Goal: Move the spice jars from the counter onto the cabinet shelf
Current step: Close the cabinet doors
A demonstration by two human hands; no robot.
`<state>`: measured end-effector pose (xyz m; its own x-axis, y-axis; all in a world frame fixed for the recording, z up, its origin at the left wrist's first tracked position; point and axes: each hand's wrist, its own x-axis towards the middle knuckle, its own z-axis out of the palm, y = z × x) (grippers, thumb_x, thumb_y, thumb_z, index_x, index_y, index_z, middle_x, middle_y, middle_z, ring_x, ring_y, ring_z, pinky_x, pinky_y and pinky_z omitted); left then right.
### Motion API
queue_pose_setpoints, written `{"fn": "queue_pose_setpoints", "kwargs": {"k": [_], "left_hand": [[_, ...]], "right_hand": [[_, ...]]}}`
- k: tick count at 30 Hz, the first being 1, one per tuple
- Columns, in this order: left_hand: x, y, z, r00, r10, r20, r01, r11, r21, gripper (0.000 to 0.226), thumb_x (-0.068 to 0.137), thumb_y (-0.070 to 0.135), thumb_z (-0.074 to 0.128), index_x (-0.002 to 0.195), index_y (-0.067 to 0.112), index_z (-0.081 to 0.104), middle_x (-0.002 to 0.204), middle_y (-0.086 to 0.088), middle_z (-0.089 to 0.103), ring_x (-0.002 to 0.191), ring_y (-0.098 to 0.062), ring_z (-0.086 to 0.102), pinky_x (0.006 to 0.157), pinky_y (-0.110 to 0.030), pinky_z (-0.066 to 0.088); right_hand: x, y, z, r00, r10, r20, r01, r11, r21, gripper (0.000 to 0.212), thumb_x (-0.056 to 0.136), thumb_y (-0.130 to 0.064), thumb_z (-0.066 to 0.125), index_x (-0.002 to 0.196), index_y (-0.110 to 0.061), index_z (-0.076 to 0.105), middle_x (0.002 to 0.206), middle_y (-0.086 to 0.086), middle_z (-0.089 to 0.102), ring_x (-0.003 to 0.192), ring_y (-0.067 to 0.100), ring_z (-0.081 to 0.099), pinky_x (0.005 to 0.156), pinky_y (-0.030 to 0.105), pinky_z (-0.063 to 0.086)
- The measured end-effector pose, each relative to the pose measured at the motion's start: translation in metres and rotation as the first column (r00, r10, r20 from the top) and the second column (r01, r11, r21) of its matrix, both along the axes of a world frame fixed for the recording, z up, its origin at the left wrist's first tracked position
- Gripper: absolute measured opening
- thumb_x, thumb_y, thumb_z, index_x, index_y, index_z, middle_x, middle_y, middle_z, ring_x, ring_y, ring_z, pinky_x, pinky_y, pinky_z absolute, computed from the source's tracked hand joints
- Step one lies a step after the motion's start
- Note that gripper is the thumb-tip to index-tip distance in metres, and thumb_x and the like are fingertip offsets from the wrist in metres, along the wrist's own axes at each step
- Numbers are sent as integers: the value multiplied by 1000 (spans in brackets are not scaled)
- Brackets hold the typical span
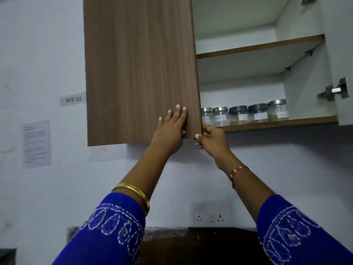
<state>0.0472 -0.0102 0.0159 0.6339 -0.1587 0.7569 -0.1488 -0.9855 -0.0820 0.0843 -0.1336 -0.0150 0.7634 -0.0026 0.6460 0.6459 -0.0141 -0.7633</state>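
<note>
both hands on cabinet door, five jars on lower shelf

blue embroidered sleeves (107,232) fill the bottom corners, one on each raised forearm. listed from there by size:

- wall (42,54): pale, behind everything; carries a strip label reading "ws 02" (73,99), a printed sheet (36,144) lower left, and a socket plate (210,214) low in the middle.
- cabinet door (141,69): brown wood grain, left leaf, covering the left half of the cabinet.
- cabinet interior (298,96): white, exposed on the right; upper shelf (259,47) bare where visible; a metal hinge (333,89) on the right side.
- cabinet shelf (277,124): lower board with brown front edge, holding the spice jars.
- surface (172,238): dark, speckled, a strip between the sleeves at the bottom.
- left hand (171,129): flat against the door face near its lower right corner, fingers straight and spread, gripping nothing.
- right hand (212,138): at the door's lower right corner, fingers curled behind the edge, thumb at the front, gripping the door.
- spice jars (244,114): five clear jars in a row on the lower shelf, just right of the door edge; three silver lids, two dark grey; white labels, unreadable.
- gold bangle (133,194) on the left forearm; red and white beaded bracelet (238,171) on the right wrist.
</note>
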Motion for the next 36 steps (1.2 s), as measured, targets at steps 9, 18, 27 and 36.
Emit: {"fn": "queue_pose_setpoints", "kwargs": {"k": [9, 18, 27, 36], "left_hand": [[72, 10, -8, 999, -12, -34, 15, 996, 83, 75, 93, 0, 38, 149, 20, -7, 159, 0, -15, 147, -24, -9, 119, -47, 8], [112, 10, -9, 999, 11, -49, -5, 993, 115, 79, 91, 1, 42, 149, 17, -9, 158, -2, -17, 146, -26, -13, 119, -48, 5], [130, 8, -20, 999, 43, 28, -46, 992, 119, 90, 88, 13, 50, 147, 15, -18, 156, -6, -23, 145, -30, -19, 117, -51, -1], [109, -28, -18, 951, -290, -103, 264, 941, -212, 57, 97, 18, 38, 148, 7, 14, 159, -13, -3, 147, -31, -5, 118, -46, 3]], "right_hand": [[71, -3, -2, 995, -40, -93, 49, 995, 91, 31, 91, -5, 57, 119, 7, 58, 91, 14, 63, 55, 11, 53, 56, 18, 50], [114, 4, -10, 972, -173, -156, 200, 963, 180, 28, 86, -15, 66, 88, 13, 66, 60, 10, 61, 50, 16, 55, 53, 23, 50], [125, 10, -18, 971, -218, -98, 232, 959, 165, 33, 88, -23, 63, 88, 10, 67, 63, 8, 61, 54, 13, 56, 57, 21, 50], [85, -42, -27, 806, -576, 135, 591, 797, -125, 53, 91, -32, 57, 50, -2, 45, 49, 16, 45, 50, 15, 38, 52, 24, 34]]}}
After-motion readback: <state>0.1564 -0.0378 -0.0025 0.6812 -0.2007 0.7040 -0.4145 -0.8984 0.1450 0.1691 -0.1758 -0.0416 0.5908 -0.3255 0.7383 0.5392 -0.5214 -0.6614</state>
